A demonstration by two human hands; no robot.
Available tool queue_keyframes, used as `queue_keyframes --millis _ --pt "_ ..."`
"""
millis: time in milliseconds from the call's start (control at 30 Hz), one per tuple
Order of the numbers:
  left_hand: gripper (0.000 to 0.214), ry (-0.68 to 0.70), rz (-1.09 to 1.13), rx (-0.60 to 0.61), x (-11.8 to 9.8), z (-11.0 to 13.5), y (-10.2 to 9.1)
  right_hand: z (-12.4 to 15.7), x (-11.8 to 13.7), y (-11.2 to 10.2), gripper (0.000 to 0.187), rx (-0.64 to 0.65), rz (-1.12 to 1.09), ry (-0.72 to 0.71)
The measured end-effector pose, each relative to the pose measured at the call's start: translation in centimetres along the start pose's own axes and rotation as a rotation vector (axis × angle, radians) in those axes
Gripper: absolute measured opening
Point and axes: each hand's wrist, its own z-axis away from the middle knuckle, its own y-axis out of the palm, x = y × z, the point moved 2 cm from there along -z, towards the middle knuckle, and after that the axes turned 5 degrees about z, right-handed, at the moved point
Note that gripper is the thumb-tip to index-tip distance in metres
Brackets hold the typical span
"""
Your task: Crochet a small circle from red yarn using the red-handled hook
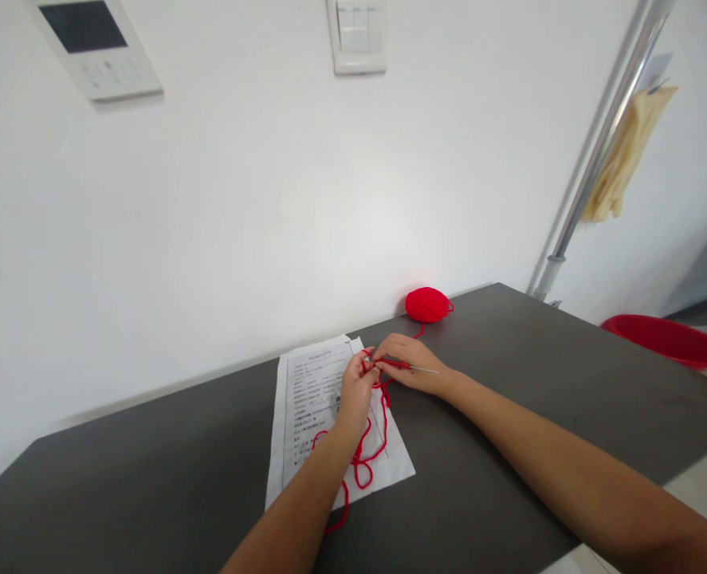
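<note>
My right hand (410, 364) is closed around a crochet hook (396, 363) with a red grip and a thin metal shaft, whose end sticks out to the right. Close against it, my left hand (358, 385) pinches red yarn (384, 422) near the hook's tip. Loose strands of that yarn hang below the fingers and curl over a printed sheet of paper (311, 383). One strand runs off the paper's lower edge onto the table. Behind my right hand a ball of red yarn (428, 304) rests against the wall. The stitches between my fingertips are too small to make out.
The dark grey table (210, 446) meets a white wall (239, 199). A metal pole (607, 135) stands past its right corner, with cream-coloured gloves (631, 151) hanging behind. A red basin (667, 339) is beyond the right edge. An intercom panel (99, 48) and light switch (359, 36) are on the wall.
</note>
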Motion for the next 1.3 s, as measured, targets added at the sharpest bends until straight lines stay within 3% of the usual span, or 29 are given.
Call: queue_keyframes --millis 1300 --pt "0.028 -0.021 -0.017 -0.006 -0.05 -0.02 -0.01 -0.16 0.27 -0.18 0.011 0.001 -0.01 -0.014"
